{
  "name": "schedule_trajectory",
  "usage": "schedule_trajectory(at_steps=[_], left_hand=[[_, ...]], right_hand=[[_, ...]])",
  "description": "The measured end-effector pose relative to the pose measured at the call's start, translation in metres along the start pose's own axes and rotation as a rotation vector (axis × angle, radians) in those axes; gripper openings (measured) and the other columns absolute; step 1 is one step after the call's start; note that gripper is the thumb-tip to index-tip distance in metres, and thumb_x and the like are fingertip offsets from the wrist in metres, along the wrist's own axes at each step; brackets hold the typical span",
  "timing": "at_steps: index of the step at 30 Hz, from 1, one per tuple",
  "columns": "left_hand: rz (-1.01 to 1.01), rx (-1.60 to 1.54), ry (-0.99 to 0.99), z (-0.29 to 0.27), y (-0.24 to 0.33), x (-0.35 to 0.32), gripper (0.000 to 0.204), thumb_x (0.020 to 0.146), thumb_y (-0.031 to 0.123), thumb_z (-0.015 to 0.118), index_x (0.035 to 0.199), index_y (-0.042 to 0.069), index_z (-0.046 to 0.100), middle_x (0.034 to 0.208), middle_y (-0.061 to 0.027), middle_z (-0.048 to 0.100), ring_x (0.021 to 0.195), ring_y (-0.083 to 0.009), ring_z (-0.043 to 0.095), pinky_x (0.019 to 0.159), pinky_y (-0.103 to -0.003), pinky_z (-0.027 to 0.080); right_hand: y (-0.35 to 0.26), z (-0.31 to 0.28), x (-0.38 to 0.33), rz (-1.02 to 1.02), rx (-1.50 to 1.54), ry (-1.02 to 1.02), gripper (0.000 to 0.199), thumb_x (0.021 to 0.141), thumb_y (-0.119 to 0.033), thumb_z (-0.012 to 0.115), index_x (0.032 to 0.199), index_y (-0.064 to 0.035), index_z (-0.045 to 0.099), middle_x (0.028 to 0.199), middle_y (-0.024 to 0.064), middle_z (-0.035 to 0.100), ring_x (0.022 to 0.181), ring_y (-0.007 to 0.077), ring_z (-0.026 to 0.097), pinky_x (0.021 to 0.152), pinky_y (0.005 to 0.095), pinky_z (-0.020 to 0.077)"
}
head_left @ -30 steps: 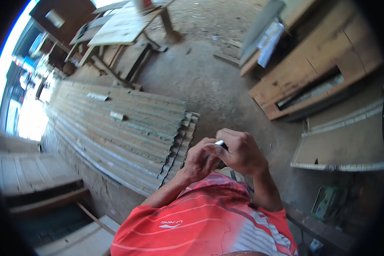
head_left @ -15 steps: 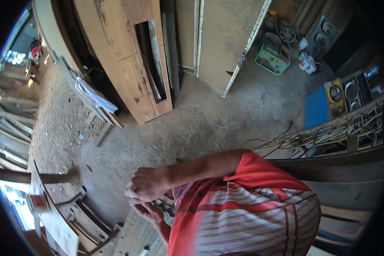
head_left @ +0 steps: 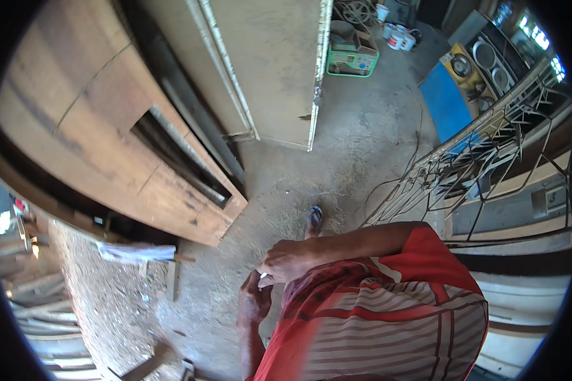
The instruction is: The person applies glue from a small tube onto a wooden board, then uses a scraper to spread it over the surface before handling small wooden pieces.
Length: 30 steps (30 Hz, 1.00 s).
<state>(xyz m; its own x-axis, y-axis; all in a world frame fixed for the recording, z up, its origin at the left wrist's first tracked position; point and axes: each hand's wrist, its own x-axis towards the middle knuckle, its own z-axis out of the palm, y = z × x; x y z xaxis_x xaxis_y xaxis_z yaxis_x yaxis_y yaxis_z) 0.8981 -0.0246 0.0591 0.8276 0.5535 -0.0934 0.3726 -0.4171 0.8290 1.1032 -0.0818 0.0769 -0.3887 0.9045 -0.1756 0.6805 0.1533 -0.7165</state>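
While both hands meet before the red shirt (head_left: 388, 317), the right hand (head_left: 289, 260) pinches a small white thing (head_left: 262, 277) against the left hand (head_left: 254, 300), whose grip I cannot tell; the work looks unfinished, its stage unclear.

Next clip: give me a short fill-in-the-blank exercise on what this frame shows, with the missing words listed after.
1. The right hand and the left hand meet in front of a shirt striped white and ____.
2. A small ____ object shows at the right hand's fingertips.
3. On the floor at the top, beside the pale board, stands a ____ machine.
4. Right of that machine, a ____ panel lies on the floor.

Missing words: red; white; green; blue
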Motion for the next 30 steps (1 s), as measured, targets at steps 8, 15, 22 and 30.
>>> schedule_trajectory(at_steps=[8, 15, 22, 30], left_hand=[[0.160, 0.019, -0.328, 0.066, 0.036, 0.210, 0.024, 0.096, 0.013, 0.069, 0.118, 0.003, 0.067, 0.112, -0.0219, 0.071, 0.103, -0.0429, 0.068, 0.085, -0.048, 0.054], [0.374, 0.139, -0.523, 0.137, 0.114, 0.384, 0.024, 0.100, 0.017, 0.067, 0.118, 0.002, 0.068, 0.105, -0.0200, 0.072, 0.098, -0.0342, 0.070, 0.087, -0.043, 0.053], [0.488, 0.109, -0.831, 0.217, 0.192, 0.516, 0.025, 0.102, 0.021, 0.063, 0.118, 0.001, 0.066, 0.104, -0.0206, 0.072, 0.097, -0.0333, 0.070, 0.086, -0.044, 0.053], [0.277, 0.095, -0.786, 0.289, 0.246, 0.643, 0.029, 0.103, 0.026, 0.062, 0.119, 0.001, 0.066, 0.105, -0.0215, 0.072, 0.097, -0.0339, 0.071, 0.085, -0.043, 0.053]], right_hand=[[0.126, -0.140, -0.088, 0.347, 0.060, 0.181, 0.058, 0.100, -0.055, 0.057, 0.094, 0.0017, 0.068, 0.086, 0.0250, 0.070, 0.085, 0.0420, 0.071, 0.076, 0.0525, 0.0552], [0.151, -0.310, -0.227, 0.050, 0.599, 1.164, 0.050, 0.079, -0.043, 0.090, 0.090, -0.0031, 0.062, 0.070, 0.0012, 0.057, 0.059, 0.0109, 0.053, 0.049, 0.0274, 0.0420], [0.199, -0.407, -0.308, -0.364, 0.547, 1.424, 0.057, 0.073, -0.049, 0.092, 0.089, -0.0027, 0.065, 0.071, 0.0011, 0.059, 0.060, 0.0085, 0.053, 0.051, 0.0266, 0.0409], [0.332, -0.501, -0.386, -0.360, 0.886, 1.329, 0.059, 0.074, -0.052, 0.089, 0.089, -0.0008, 0.065, 0.071, 0.0018, 0.059, 0.064, 0.0091, 0.053, 0.055, 0.0281, 0.0414]])
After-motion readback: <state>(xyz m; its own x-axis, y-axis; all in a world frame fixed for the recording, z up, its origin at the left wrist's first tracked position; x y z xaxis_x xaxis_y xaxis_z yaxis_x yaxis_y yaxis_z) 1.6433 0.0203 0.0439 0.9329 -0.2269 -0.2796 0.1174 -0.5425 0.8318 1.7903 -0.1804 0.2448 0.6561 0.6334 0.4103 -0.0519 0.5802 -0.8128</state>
